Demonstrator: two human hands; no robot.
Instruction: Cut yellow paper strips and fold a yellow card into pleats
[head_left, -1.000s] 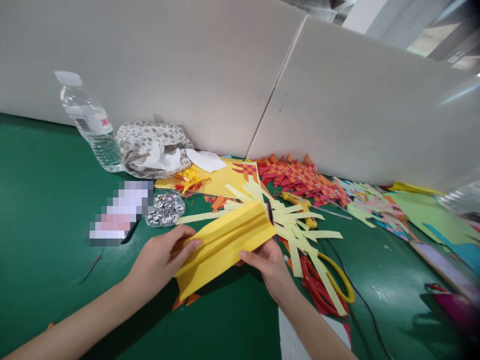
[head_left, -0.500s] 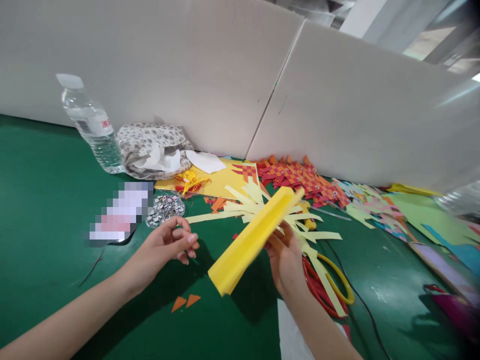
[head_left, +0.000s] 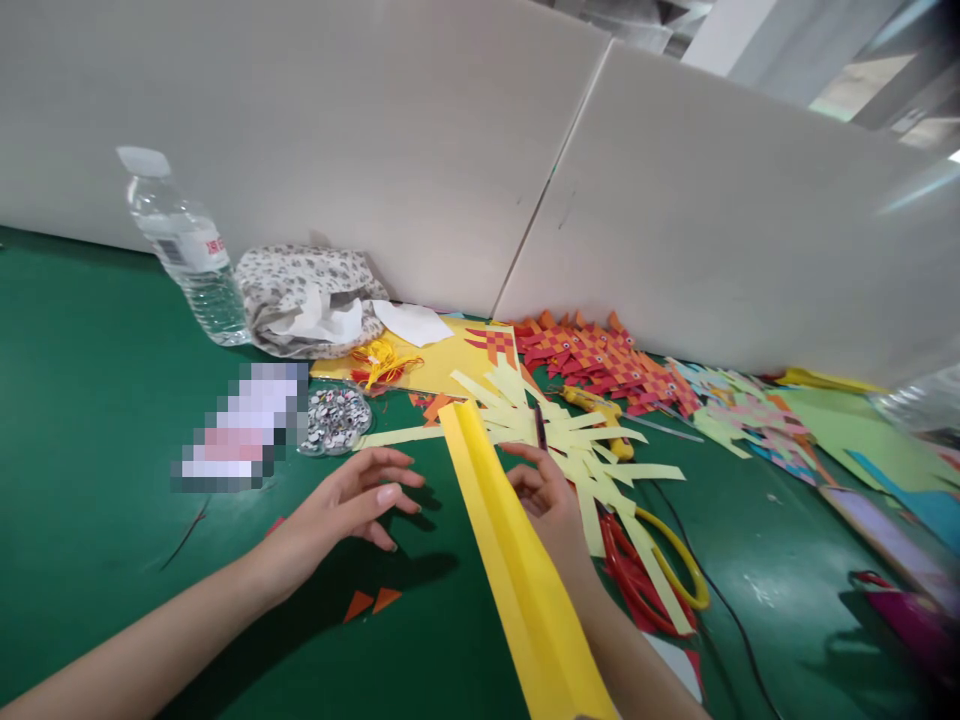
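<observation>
A long folded sheet of yellow paper (head_left: 510, 560) slants from the middle of the view to the bottom edge, above the green table. My right hand (head_left: 551, 505) grips it from the right side; the thumb is hidden behind the paper. My left hand (head_left: 367, 500) hovers to the left, fingers spread, touching nothing. Beyond my right hand lies a pile of pale yellow paper strips (head_left: 592, 440), with a dark slim object (head_left: 540, 428) showing just above the fingers. Two small orange paper triangles (head_left: 373, 602) rest below my left hand.
A water bottle (head_left: 187, 250), patterned cloth pouch (head_left: 307, 290), phone (head_left: 247, 425) and tray of googly eyes (head_left: 335, 418) are at left. Woven red-orange paper fish (head_left: 600, 355) lie along the grey partition (head_left: 337, 130). Red handles (head_left: 637, 575) and a yellow cutter (head_left: 600, 410) lie right.
The yellow paper has swung round, its near end now reaching the bottom edge of the view. My right hand has shifted slightly left; my left hand has opened and moved a little right.
</observation>
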